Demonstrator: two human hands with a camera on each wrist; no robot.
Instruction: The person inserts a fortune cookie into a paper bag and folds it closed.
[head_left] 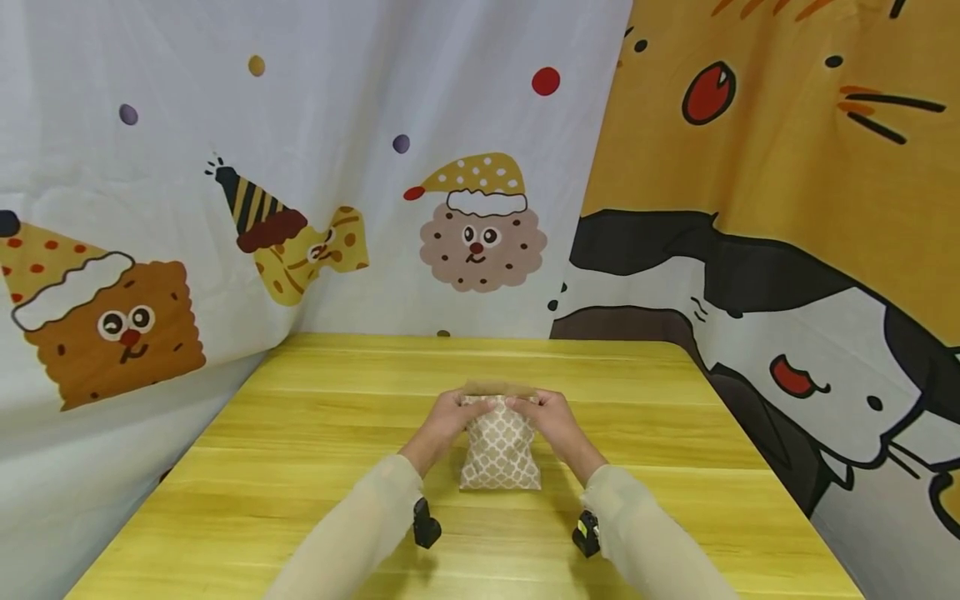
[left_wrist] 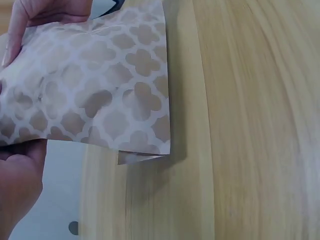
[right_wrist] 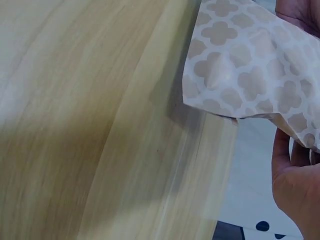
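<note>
A small tan paper bag (head_left: 500,450) with a white lattice pattern is held in front of me, its bottom edge toward me. At its far end, a plain brown strip (head_left: 498,388) shows above the patterned front. My left hand (head_left: 453,415) grips the top left corner, thumb across the front and fingers behind. Opposite it, my right hand (head_left: 551,417) holds the top right corner the same way. Both wrist views show the bag's (left_wrist: 100,85) creased, slightly bulging face. The fingertips behind the bag (right_wrist: 250,60) are mostly hidden, and its contents cannot be seen.
The yellow wood-grain table (head_left: 315,467) spreads around the bag. Cloth backdrops with cartoon prints (head_left: 483,242) hang behind the table and along its sides. A black wrist device sits at the left cuff (head_left: 426,525), another at the right cuff (head_left: 587,533).
</note>
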